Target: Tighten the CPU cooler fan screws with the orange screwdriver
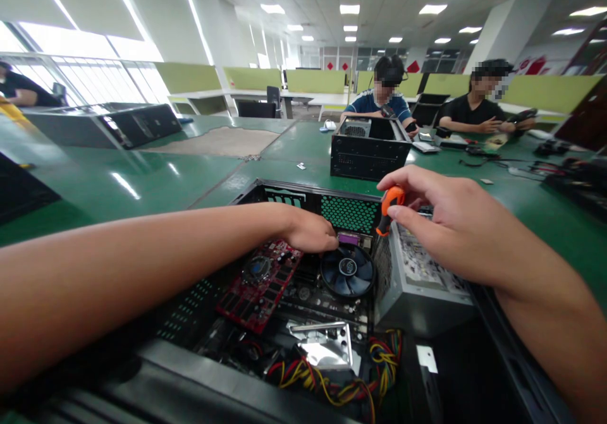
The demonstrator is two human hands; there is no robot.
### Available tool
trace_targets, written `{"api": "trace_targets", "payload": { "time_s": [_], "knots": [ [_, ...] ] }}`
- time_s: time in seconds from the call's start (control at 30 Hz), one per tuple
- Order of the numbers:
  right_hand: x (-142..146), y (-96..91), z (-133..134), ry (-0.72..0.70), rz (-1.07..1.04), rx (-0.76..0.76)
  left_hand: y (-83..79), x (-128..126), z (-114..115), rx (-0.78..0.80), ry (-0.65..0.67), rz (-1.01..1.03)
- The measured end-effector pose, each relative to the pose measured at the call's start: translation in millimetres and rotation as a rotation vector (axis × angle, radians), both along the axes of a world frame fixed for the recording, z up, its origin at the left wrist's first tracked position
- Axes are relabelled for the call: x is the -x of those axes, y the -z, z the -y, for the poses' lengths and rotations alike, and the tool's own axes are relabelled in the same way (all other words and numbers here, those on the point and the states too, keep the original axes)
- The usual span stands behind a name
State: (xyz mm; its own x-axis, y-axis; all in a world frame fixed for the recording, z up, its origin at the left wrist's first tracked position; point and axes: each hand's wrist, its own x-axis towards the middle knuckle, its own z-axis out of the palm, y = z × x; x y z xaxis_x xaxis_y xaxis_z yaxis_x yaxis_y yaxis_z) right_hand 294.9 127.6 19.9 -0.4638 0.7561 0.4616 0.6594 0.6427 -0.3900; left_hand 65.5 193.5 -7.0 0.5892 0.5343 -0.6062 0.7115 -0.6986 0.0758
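Observation:
An open computer case lies before me with its inner parts showing. My right hand grips an orange and black screwdriver by the handle, above the metal power supply; the tool's shaft cannot be made out. Inside the case, my left hand has its fingers curled down at the upper left edge of the black cooling fan. Whatever those fingertips hold, if anything, is hidden. Below that wrist sits a red graphics card. A purple port shows just behind the fan.
Bundled coloured cables and a shiny metal bracket lie in the near part of the case. Another black case stands across the green table, with two people behind it. More cases are at the left, dark cables at the right.

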Motion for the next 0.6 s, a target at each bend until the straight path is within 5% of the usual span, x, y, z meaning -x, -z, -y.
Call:
{"api": "trace_targets", "payload": {
  "time_s": [0.6],
  "knots": [
    [-0.6,2.4,-1.5,0.000,0.040,-0.018,1.0,0.5,-1.2,0.011,-0.015,-0.009]
  ]
}}
